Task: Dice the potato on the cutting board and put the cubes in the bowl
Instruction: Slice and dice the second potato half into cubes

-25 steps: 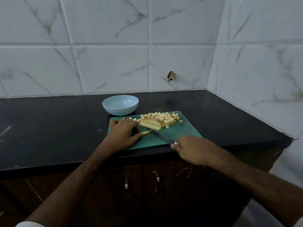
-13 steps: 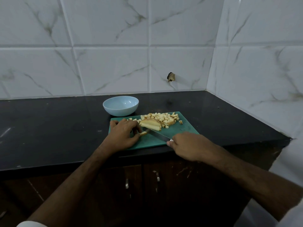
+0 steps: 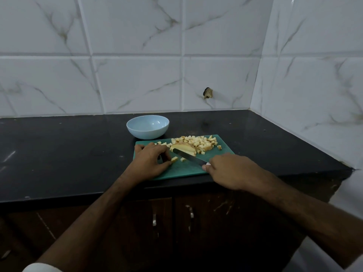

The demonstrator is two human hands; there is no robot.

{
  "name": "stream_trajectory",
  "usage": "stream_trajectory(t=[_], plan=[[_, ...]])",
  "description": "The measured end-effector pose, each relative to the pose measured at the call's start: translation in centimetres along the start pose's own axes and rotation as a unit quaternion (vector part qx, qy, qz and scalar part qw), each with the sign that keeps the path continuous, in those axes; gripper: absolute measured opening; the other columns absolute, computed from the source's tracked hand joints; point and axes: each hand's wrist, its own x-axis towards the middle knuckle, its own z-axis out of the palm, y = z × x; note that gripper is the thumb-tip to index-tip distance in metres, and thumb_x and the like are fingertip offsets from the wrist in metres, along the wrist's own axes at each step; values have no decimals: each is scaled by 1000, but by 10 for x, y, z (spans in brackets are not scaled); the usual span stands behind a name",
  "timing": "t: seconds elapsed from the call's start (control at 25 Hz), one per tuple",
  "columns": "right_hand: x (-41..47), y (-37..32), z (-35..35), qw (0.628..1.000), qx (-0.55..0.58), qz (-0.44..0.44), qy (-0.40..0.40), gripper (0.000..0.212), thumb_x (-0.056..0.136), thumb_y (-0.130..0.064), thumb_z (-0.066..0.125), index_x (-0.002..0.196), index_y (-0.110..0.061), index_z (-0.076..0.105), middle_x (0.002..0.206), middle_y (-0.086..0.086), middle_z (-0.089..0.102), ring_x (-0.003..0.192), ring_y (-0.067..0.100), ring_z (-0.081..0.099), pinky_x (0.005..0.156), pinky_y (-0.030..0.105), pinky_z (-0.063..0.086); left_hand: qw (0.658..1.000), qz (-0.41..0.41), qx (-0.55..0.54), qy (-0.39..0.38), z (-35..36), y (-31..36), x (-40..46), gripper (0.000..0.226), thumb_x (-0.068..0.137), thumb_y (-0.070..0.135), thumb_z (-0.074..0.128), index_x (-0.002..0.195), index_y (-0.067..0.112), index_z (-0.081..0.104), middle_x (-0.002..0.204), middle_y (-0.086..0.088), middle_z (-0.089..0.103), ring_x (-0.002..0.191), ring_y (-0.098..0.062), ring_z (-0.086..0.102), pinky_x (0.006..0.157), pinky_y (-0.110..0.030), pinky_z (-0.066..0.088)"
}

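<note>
Green board [image 3: 182, 169] at the near edge of the black worktop [image 3: 68, 154], pale blue bowl [image 3: 147, 127] just behind the board's far left corner, nothing visible inside it. Left hand [image 3: 150, 160] on the board's left part, fingers curled, grip pinching a small potato piece [image 3: 174, 159] at the fingertips, one loose cube [image 3: 183, 159] just beside it. Right hand [image 3: 229, 171] at the board's near right corner, grip closed round the knife [image 3: 188, 157] handle, blade angled across the board toward the uncut potato wedge [image 3: 181, 147]; heap of cubes [image 3: 198, 143] along the board's far edge.
</note>
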Motion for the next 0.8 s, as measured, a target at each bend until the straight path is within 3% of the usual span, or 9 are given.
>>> stream_trajectory(t=[0.2, 0.36, 0.48, 0.8], plan=[[5, -5, 20, 998, 65, -8, -25, 40, 108, -49, 36, 86, -21, 54, 79, -1, 58, 68, 11, 54, 60, 29, 38, 1000, 3, -4, -7, -1, -3, -3, 10, 87, 37, 71, 82, 37, 62, 83, 24, 59, 92, 4, 48, 86, -34, 24], [-5, 6, 12, 997, 56, -4, -44, 42, 108, -50, 35, 96, -18, 60, 87, 0, 62, 74, 11, 56, 62, 29, 39, 1000, 4, -5, -16, -2, -3, -4, 10, 88, 35, 70, 84, 39, 62, 85, 23, 60, 93, 3, 48, 86, -35, 25], [-3, 8, -3, 1000, 5, -4, -20, 44, 108, -51, 31, 96, -18, 58, 86, -2, 58, 75, 9, 55, 63, 31, 38, 1000, 4, -22, -4, -3, -3, -6, 8, 88, 33, 70, 84, 37, 66, 82, 23, 60, 92, 1, 49, 87, -37, 27], [6, -12, 27, 999, 42, -25, -4, 39, 109, -48, 34, 91, -21, 55, 83, -1, 59, 73, 11, 57, 62, 29, 41, 999, -14, -29, -7, -4, -3, -4, 18, 87, 34, 72, 76, 44, 61, 80, 26, 61, 93, 0, 49, 89, -38, 27]])
